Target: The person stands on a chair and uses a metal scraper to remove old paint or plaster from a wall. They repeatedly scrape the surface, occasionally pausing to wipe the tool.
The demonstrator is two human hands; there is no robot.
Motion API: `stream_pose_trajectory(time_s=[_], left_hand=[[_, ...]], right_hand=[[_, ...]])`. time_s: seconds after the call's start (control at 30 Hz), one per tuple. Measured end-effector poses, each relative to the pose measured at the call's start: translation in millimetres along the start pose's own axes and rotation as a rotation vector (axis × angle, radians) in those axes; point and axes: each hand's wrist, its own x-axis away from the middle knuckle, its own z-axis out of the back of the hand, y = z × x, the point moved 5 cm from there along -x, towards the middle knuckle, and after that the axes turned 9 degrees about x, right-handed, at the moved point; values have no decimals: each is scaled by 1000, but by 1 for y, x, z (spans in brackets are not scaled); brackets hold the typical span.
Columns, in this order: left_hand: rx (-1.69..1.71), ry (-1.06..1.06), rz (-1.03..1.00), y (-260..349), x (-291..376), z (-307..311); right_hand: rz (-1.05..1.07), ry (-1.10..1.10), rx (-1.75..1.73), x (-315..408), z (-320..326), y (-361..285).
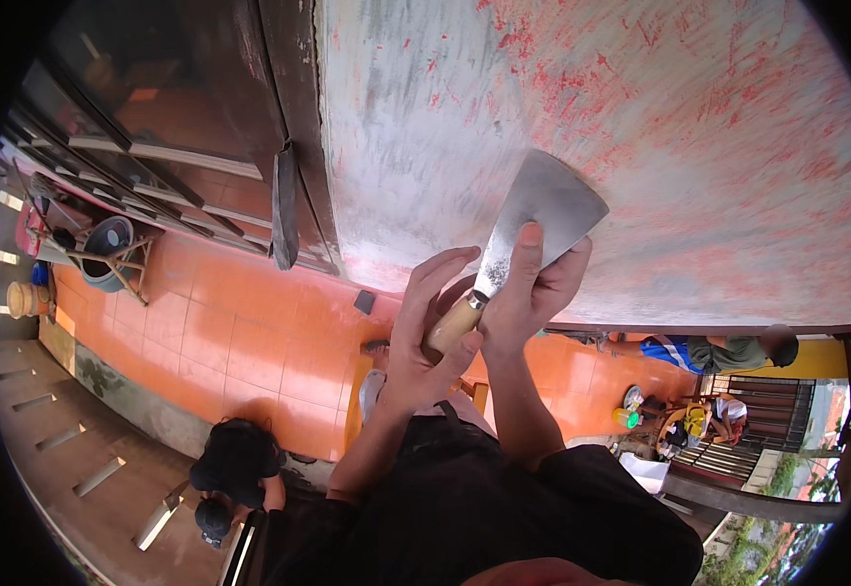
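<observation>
A wide-bladed putty knife [543,198] with a wooden handle is held in front of a wall [425,132], its broad edge pointing up and to the right. My left hand [418,337] is around the handle, thumb along its side and fingers partly spread. Higher up, my right hand [532,293] grips the metal blade, with the thumb on its near face and the fingers behind. The wall is pale grey-white with scuffed red patches. Whether the blade touches it I cannot tell.
Left of the wall stands a brown-framed glazed panel [297,95]. Orange floor tiles [249,329] stretch below. A person in black [239,469] is at lower left, another in blue shorts [671,353] at right. A dark tub [107,253] and a pale bucket [24,300] stand far left.
</observation>
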Motion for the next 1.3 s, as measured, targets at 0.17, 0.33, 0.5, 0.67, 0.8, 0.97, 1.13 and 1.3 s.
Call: stream_pose_trajectory(time_s=[0.17,0.33,0.5,0.67,0.8,0.97,1.13,1.3], left_hand=[[-100,-51,59,4,-11,-4],[-138,-8,208,21,-12,-8],[-251,36,168,35,-13,-2],[-348,106,-148,44,-19,-2],[-359,86,-73,54,-27,-2],[-285,101,-68,56,-21,2],[-145,106,37,67,-30,9],[-149,137,69,56,-20,14]], right_hand=[[-16,-44,-23,-13,-10,-10],[-66,-65,20,-25,-26,-26],[-8,-151,-6,-23,-41,-31],[-62,-114,-122,-18,-52,-31],[-6,-141,-174,-28,-60,-40],[-9,-107,-53,-21,-59,-48],[-52,-100,-94,-16,-67,-49],[-69,-68,-57,-14,-64,-43]])
